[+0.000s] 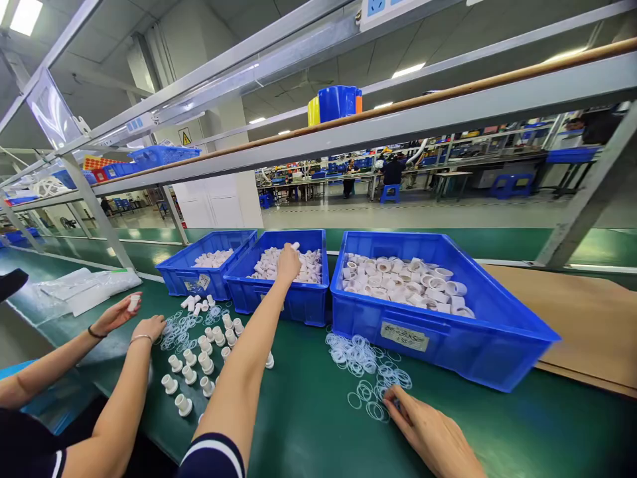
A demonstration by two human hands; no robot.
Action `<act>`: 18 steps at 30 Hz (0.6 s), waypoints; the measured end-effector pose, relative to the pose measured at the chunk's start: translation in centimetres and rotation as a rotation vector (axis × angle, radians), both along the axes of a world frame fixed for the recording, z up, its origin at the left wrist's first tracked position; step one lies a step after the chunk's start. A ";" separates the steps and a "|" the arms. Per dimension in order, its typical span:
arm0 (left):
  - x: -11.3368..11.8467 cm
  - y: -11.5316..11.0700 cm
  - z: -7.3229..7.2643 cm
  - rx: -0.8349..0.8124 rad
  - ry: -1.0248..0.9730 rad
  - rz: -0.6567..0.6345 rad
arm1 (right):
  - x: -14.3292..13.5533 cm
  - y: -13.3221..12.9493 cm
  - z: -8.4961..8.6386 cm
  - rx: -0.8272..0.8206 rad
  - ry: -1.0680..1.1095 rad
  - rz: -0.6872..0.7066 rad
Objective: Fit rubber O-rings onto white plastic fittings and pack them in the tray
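Observation:
My left hand [288,264] reaches over the middle blue bin [279,295], its fingers closed on a small white plastic fitting [295,246]. Many similar white pieces fill that bin. At the lower right, my right hand [430,428] rests on the table, fingertips pinched at the edge of a loose pile of thin clear rings [368,368]; the ring at the fingertips is partly hidden. Flanged white fittings [189,375] stand upright in rows left of my left forearm, which covers some of them.
A large blue bin [398,325] of wider white rings stands at right, beside brown cardboard [572,312]. Another blue bin [174,275] stands left. A co-worker's hands [149,327] work nearby, one holding a white fitting [133,303]. A metal shelf rail [298,149] crosses above.

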State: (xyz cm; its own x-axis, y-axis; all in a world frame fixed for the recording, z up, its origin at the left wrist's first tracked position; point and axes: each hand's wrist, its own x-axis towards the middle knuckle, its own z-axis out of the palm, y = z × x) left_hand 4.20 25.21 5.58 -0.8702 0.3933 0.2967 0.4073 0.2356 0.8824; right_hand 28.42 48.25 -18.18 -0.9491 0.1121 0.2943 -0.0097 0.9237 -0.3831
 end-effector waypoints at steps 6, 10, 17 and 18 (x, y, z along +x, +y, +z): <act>4.2 5.3 -4.8 0.450 -0.566 -0.189 | 0.5 -0.4 1.2 0.019 0.041 -0.028; 9.7 2.8 -11.0 0.502 -0.929 -0.425 | 0.6 -1.4 1.8 -0.029 0.063 0.102; 11.1 1.1 -17.2 0.545 -1.049 -0.528 | -0.3 -3.6 0.7 0.040 0.037 0.241; 11.0 1.0 -17.5 0.549 -1.020 -0.513 | -0.5 -3.8 0.5 0.048 0.036 0.243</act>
